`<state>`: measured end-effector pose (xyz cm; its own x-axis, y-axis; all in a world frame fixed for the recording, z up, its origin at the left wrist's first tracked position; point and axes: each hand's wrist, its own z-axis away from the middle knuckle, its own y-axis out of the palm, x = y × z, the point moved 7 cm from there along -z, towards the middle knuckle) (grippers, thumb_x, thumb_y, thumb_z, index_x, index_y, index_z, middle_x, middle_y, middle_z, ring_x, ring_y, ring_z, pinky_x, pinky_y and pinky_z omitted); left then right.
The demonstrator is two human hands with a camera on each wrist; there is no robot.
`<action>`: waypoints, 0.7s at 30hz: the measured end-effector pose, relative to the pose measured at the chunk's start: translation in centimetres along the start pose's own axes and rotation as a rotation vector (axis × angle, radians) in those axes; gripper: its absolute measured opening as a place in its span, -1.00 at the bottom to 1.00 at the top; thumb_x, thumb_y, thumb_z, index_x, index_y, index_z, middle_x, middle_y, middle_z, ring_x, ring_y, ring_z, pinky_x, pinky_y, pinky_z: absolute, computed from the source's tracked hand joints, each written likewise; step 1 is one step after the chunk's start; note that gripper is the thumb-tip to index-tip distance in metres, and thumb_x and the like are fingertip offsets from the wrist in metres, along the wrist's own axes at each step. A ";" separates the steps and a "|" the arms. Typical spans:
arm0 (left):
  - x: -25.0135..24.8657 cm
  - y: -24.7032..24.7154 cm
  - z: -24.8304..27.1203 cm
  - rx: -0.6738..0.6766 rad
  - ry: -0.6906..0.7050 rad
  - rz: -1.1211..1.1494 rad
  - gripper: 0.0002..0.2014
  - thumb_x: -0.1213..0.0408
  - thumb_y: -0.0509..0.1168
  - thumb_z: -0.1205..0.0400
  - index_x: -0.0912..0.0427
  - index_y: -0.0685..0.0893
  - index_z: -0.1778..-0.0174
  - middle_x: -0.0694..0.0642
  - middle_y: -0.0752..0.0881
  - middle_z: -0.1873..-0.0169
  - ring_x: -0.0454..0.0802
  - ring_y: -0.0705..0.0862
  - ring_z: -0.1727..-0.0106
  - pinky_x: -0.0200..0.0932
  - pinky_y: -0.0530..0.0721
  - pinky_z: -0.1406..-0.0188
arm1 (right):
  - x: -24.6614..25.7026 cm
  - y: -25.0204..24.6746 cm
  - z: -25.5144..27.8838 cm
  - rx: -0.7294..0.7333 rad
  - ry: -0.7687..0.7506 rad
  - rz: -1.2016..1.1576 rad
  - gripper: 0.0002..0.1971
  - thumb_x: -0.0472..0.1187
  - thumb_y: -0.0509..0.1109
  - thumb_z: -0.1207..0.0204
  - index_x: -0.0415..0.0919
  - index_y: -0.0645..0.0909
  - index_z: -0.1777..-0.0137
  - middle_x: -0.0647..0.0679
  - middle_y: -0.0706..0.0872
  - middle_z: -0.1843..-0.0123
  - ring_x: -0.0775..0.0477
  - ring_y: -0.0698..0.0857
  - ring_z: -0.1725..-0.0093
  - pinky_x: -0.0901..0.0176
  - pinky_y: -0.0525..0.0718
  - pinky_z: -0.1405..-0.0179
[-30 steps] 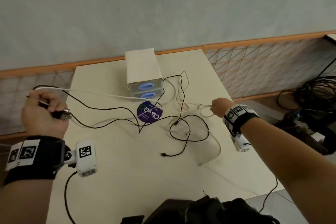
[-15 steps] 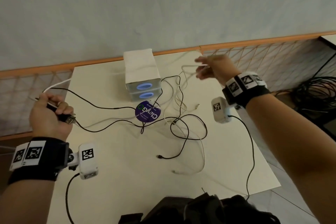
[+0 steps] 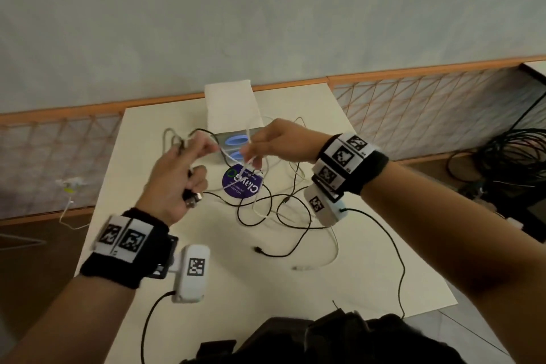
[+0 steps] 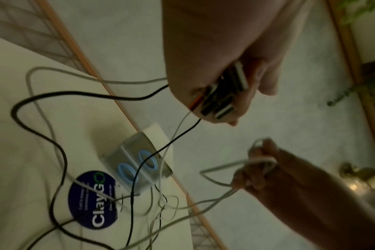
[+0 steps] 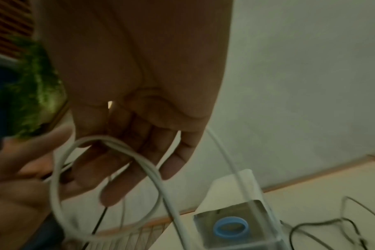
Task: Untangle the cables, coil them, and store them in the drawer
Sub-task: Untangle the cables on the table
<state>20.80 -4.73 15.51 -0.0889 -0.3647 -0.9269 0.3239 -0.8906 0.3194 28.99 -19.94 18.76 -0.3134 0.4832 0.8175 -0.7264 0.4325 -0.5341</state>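
White cable [image 3: 236, 161] is light and floppy, likely to snag on the black cable [image 3: 283, 217]; best held near the plugs and fed loop by loop. Left hand [image 3: 174, 180] is clenched round a bunch of plugs [image 4: 227, 94], both cables trailing from it. Right hand [image 3: 274, 142] pinches a loop of the white cable, raised just right of the left hand, above the drawer unit [image 3: 233, 115] at the far side of the bench [image 3: 369, 275]. The rest lies tangled on the bench below both hands.
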 end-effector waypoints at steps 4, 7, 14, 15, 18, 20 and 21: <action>0.9 2.4 0.3 -0.019 -0.017 -0.111 -0.95 0.22 0.42 -0.54 0.08 0.77 0.20 0.08 0.53 0.52 -0.18 0.25 0.70 -0.35 0.24 0.74 | 0.8 3.1 -1.0 0.060 -0.041 0.014 -0.79 -0.08 0.40 -0.56 -0.14 0.78 0.20 -0.03 0.78 0.34 0.09 0.76 0.32 0.28 0.68 0.01; 0.6 2.0 -0.1 -0.032 -0.012 -0.204 -0.91 0.26 0.45 -0.52 0.05 0.80 0.31 0.08 0.41 0.58 -0.15 0.24 0.70 -0.32 0.23 0.72 | 0.2 3.9 -1.1 0.052 -0.045 -0.041 -0.73 -0.16 0.38 -0.59 -0.40 0.76 0.03 -0.05 0.75 0.35 0.08 0.72 0.36 0.34 0.67 0.10; -0.7 0.9 0.0 -0.125 0.096 -0.292 -0.94 0.30 0.40 -0.58 0.20 0.74 0.14 -0.10 0.34 0.75 -0.16 0.22 0.73 -0.33 0.21 0.72 | -2.8 3.9 -1.3 0.038 0.023 0.108 -0.74 -0.11 0.41 -0.54 -0.32 0.76 0.15 -0.16 0.79 0.26 0.09 0.67 0.35 0.23 0.66 0.14; -1.1 0.1 -0.3 -0.174 0.098 -0.210 -0.93 0.29 0.36 -0.60 0.19 0.72 0.14 -0.11 0.33 0.76 -0.17 0.22 0.74 -0.35 0.20 0.74 | -4.0 3.5 -1.3 0.041 0.050 0.198 -0.77 -0.12 0.41 -0.52 -0.30 0.73 0.19 -0.11 0.77 0.29 0.09 0.65 0.33 0.20 0.64 0.17; -2.5 -2.0 -0.7 -0.265 0.149 0.004 -0.85 0.31 0.28 -0.66 0.15 0.68 0.21 -0.11 0.40 0.69 -0.22 0.23 0.73 -0.37 0.23 0.77 | -7.1 1.5 -1.1 -0.030 0.074 0.316 -0.92 -0.24 0.40 -0.50 -0.05 0.60 0.18 0.04 0.62 0.28 0.05 0.58 0.22 0.14 0.54 0.13; -3.3 -2.7 -0.7 -0.305 0.197 0.096 -0.75 0.34 0.25 -0.67 0.11 0.68 0.32 -0.07 0.45 0.56 -0.22 0.24 0.71 -0.36 0.25 0.75 | -8.8 -0.4 -1.1 -0.167 0.088 0.199 -0.81 -0.34 0.32 -0.48 0.01 0.54 0.20 -0.03 0.63 0.22 -0.03 0.58 0.17 0.02 0.59 0.01; -3.5 -2.9 -0.6 -0.311 0.214 0.123 -0.72 0.35 0.24 -0.67 0.09 0.68 0.36 -0.06 0.45 0.54 -0.22 0.24 0.70 -0.35 0.25 0.73 | -9.6 -1.1 -1.0 -0.237 0.128 0.063 -0.84 -0.33 0.30 -0.50 -0.02 0.54 0.18 -0.06 0.64 0.25 -0.05 0.60 0.20 -0.01 0.61 0.03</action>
<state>20.76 -0.71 17.71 0.1558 -0.3693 -0.9162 0.5930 -0.7068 0.3858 33.37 -24.29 11.31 -0.2627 0.6009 0.7550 -0.5396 0.5572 -0.6312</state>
